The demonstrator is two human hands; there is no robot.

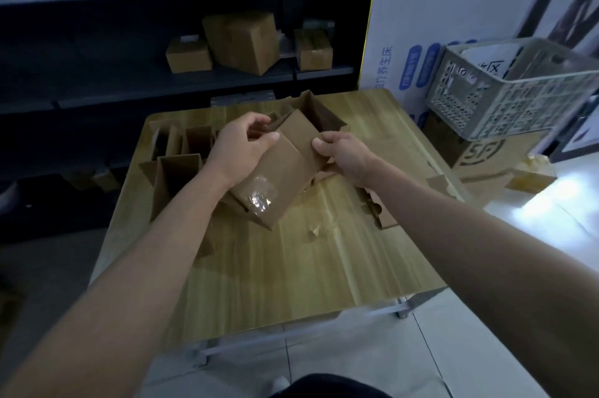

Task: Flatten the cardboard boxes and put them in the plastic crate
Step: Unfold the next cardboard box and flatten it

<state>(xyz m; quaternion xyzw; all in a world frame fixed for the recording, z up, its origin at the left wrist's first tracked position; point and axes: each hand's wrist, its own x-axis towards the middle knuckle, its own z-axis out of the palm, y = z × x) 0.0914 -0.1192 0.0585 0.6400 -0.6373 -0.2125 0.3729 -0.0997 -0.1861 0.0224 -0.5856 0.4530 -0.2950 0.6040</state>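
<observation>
left hand (241, 146): curled over the far left edge of the held box (282, 170), thumb lying on the top panel, gripping it.
right hand (343, 154): pinching the right edge of the same panel, thumb on top, fingers tucked under.
where the box is: over the middle of the table (308, 268), between my two hands; i cannot tell whether its near end touches the top.
long axis: runs from near-left to far-right; the end with the clear tape patch (259, 198) points back toward me, and the open mouth with its raised flaps (319, 112) points away.
step in hand: collapsing this box, as i judge it.
how to do it well: push opposite corners toward each other so the walls fold along their own creases (the taped end may resist and need opening first), then press it flat.
plastic crate (518, 86): well apart at the right, on a printed carton (479, 154).
other boxes (176, 177): standing open on the table's left.
</observation>
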